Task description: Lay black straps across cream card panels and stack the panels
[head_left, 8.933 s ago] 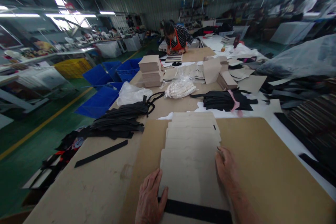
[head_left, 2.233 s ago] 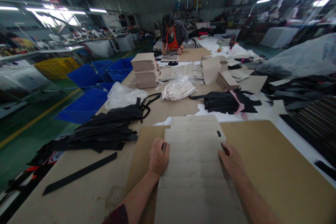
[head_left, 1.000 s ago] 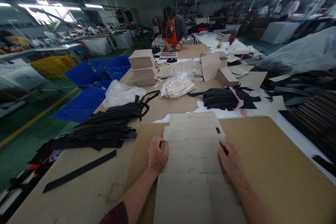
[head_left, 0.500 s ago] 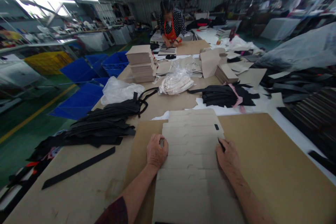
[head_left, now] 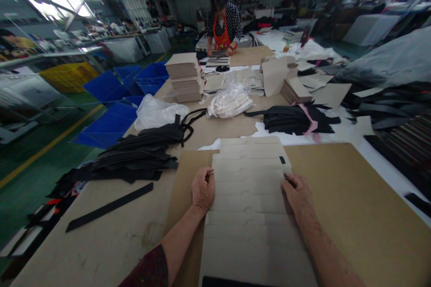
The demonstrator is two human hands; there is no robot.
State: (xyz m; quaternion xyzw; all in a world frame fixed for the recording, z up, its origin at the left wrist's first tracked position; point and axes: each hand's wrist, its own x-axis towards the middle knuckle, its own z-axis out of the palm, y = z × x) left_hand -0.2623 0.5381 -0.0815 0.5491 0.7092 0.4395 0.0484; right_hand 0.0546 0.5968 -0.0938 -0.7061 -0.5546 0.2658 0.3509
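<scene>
Overlapping beige cardboard pieces [head_left: 245, 188] with wavy notched edges lie in a long column in front of me. My left hand [head_left: 203, 189] is closed at their left edge, fingers curled and fingertips against the card. On the right edge rests my right hand [head_left: 298, 195], thumb and fingers pinched together; a dark bit shows at its fingertips, too small to name. A small black patch [head_left: 282, 160] sits near the upper right of the column. Across its near end lies a black strip [head_left: 232, 282], partly cut off by the frame. A larger brown board [head_left: 350, 193] lies underneath.
Bundles of black strips lie left [head_left: 134, 154] and right [head_left: 296, 119]. A single black strip [head_left: 109, 207] is at left. Beyond are a plastic-wrapped white bundle [head_left: 229, 102] and cardboard stacks [head_left: 184, 78]. A co-worker [head_left: 222, 27] works at the far end.
The view has shifted slightly, so more of the near black strip shows. My hands stay at the cardboard's edges; the dark bit at my right fingertips shows less.
</scene>
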